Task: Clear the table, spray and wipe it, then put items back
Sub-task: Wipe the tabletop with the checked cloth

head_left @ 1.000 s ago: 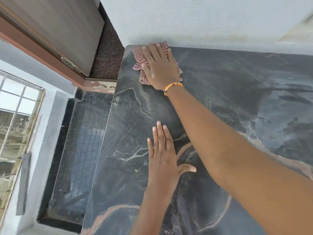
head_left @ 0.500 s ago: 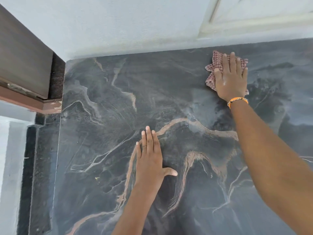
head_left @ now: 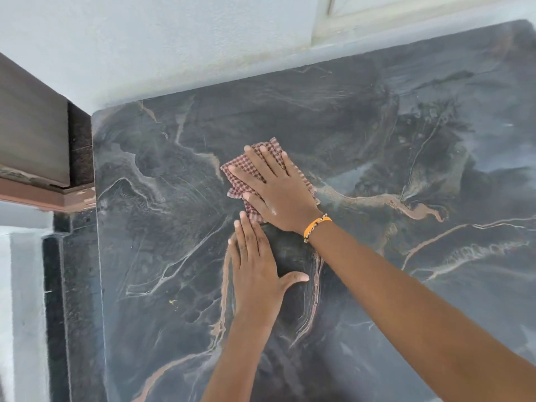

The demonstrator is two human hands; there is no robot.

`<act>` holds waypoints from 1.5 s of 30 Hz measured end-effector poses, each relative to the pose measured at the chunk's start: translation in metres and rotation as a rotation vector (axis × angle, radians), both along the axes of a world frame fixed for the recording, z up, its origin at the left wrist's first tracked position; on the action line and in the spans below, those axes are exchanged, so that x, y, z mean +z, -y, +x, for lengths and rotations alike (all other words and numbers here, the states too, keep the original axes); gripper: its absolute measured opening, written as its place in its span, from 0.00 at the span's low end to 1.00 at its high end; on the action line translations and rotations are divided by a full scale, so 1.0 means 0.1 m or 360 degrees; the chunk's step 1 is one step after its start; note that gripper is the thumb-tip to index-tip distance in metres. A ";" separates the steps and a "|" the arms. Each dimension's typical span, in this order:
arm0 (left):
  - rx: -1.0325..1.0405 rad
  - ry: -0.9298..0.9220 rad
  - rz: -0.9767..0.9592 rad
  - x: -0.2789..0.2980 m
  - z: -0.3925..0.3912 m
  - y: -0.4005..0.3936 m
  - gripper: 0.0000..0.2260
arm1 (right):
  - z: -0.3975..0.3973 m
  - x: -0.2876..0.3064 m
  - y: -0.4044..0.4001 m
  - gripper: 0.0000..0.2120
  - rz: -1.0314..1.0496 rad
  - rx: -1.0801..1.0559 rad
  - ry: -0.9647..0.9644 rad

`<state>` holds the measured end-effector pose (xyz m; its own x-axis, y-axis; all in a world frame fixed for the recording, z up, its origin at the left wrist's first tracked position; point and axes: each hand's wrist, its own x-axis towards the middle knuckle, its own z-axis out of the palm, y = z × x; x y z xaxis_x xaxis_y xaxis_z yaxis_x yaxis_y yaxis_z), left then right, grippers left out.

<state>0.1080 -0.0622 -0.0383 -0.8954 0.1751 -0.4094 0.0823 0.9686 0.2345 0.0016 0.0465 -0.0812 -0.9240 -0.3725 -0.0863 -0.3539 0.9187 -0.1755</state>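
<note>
A dark marble table top (head_left: 406, 134) with pale veins fills most of the view. A red and white checked cloth (head_left: 235, 178) lies flat near its middle. My right hand (head_left: 278, 190), with an orange band at the wrist, presses on the cloth with straight spread fingers. My left hand (head_left: 258, 271) rests flat on the bare marble just in front of the cloth, fingers straight and thumb out to the right. Its fingertips almost reach the cloth's near edge.
The table's back edge meets a white wall (head_left: 174, 47), with a white frame (head_left: 377, 15) at the upper right. Past the table's left edge are a brown wooden panel (head_left: 32, 132) and a dark stone floor strip (head_left: 75, 300).
My right hand slid the cloth from the far left corner to the far right, then back toward the middle, close to my left hand. My left hand stayed flat on the marble.
</note>
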 end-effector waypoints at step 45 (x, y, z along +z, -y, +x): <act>-0.0003 0.0321 -0.0119 -0.05 -0.43 -2.87 0.60 | -1.38 -0.04 -4.67 0.26 -0.0022 -0.0949 -0.0046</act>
